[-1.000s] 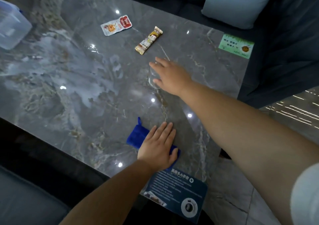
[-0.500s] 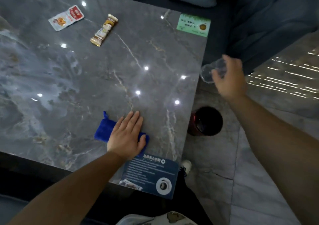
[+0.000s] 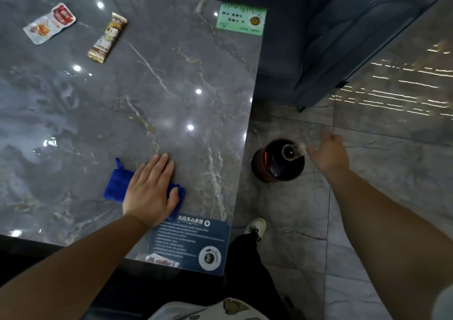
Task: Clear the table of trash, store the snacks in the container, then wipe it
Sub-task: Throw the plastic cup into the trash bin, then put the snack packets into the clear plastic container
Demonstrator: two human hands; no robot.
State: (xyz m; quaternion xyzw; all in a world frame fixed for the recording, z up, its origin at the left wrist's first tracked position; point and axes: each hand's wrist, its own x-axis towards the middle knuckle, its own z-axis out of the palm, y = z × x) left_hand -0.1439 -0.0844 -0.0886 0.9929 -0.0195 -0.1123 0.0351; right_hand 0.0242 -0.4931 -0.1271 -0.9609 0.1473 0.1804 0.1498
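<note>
Tabletop (image 3: 147, 86): snack bar (image 3: 107, 37), sachet (image 3: 49, 23) (far corner).

Bare forearms (image 3: 81, 268) — black trousers (image 3: 247, 270), white shoe (image 3: 256, 226)

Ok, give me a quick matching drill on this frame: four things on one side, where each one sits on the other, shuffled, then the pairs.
Things:
1. blue cloth
2. clear plastic cup
3. green card
4. snack bar

Places:
A. far right corner of the table
B. under the flat left hand
C. over the trash bin on the floor, by the right hand
D. far side of the table, beside the red and white packet

Pairs: 1-B, 2-C, 3-A, 4-D
</note>
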